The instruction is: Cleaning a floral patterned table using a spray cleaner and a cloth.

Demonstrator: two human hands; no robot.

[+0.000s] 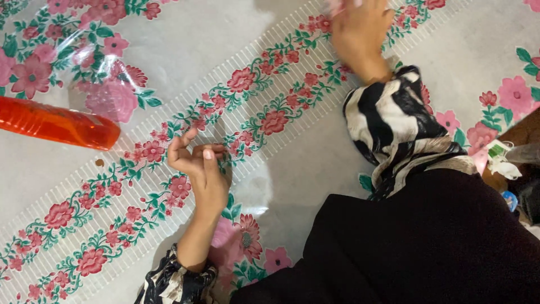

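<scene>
Floral cloth (pixel 185 39): a glossy plastic sheet, pale grey with pink and red flowers and green leaves, spread flat under both hands. A double band of flowers edged with white ribbing (pixel 264 112) crosses it on a diagonal, from near left to far right.

Left hand (pixel 198 163): rests over the flower band near the centre of the view. The fingers are curled loosely inward with the index finger raised and the thumb pointing toward the far side; the grip is half closed and has hold of nothing. Whether the heel of the hand touches the cloth cannot be told.

Right hand (pixel 360 31): lies at the far edge, on the same band, blurred and partly cut off by the frame. A small pink patch (pixel 337 5) shows at its fingertips; whether this is a held thing or part of the print cannot be told, nor how far the grip is closed.

Sleeves: black-and-white patterned cuffs, one at the right wrist (pixel 394 121), one at the left forearm (pixel 174 284). A black garment (pixel 427 242) fills the near right.

Orange bottle (pixel 53 123): translucent, lying on its side on the cloth at the left, well apart from the left hand.

Clutter (pixel 503 160): small white and green items at the right edge, too small to identify.
</scene>
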